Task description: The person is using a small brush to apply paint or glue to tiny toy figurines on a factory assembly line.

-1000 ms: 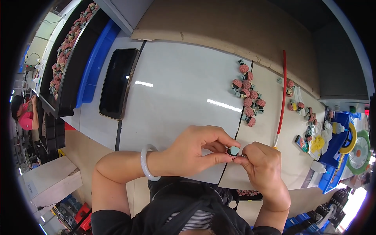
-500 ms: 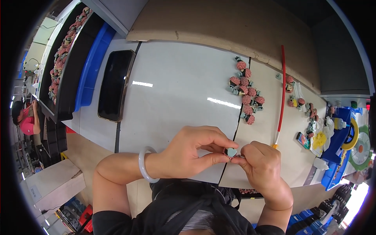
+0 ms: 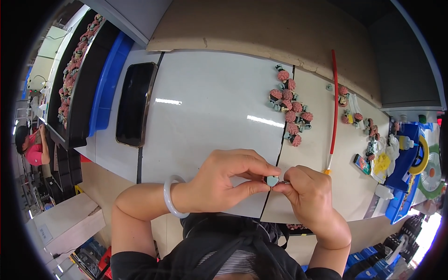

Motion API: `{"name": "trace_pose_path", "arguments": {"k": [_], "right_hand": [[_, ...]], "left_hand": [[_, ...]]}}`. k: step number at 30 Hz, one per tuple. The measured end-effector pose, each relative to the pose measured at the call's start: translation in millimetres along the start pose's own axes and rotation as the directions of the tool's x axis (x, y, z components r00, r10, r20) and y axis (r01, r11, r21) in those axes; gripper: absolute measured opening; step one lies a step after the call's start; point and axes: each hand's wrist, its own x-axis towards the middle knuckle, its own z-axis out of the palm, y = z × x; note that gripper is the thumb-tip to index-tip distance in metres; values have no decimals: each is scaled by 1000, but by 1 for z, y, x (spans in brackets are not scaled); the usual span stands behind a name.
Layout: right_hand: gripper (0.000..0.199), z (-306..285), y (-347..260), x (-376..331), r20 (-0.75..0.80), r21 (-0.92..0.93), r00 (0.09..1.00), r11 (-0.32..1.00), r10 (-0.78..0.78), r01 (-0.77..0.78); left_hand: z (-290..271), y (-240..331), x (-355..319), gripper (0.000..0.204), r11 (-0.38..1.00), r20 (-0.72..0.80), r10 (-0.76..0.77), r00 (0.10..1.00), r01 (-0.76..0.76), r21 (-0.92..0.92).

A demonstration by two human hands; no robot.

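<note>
Close to the table's near edge, my left hand pinches a small figurine between thumb and fingertips. A pale green, heart-shaped face of it is turned up; the rest is mostly covered by my fingers. My right hand is closed right beside it, thumb against bent fingers, touching the figurine's right side. A sliver of something thin and dark shows at those fingertips, too small to name. Beyond my hands lies a cluster of pink, knobbly-topped figurines with pale green and black parts.
A red-handled brush lies at the right, bristles toward me. Past it are more figurines and a yellow-smeared sheet. At left lie a phone, a blue tray and a black tray of figurines. A co-worker sits far left.
Both hands and the figurine stay together, with only a slight shift left in the picture. The whole view has moved a little; the figurines on the table lie as before.
</note>
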Motion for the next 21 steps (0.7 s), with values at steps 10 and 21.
{"name": "trace_pose_path", "arguments": {"k": [10, 21], "right_hand": [[29, -1, -1, 0, 5, -6, 1000, 1000, 16, -16], [28, -1, -3, 0, 13, -52, 1000, 999, 8, -7]], "left_hand": [[0, -1, 0, 34, 995, -2, -66, 998, 65, -75], [0, -2, -1, 35, 1000, -13, -1, 1000, 1, -6]]}}
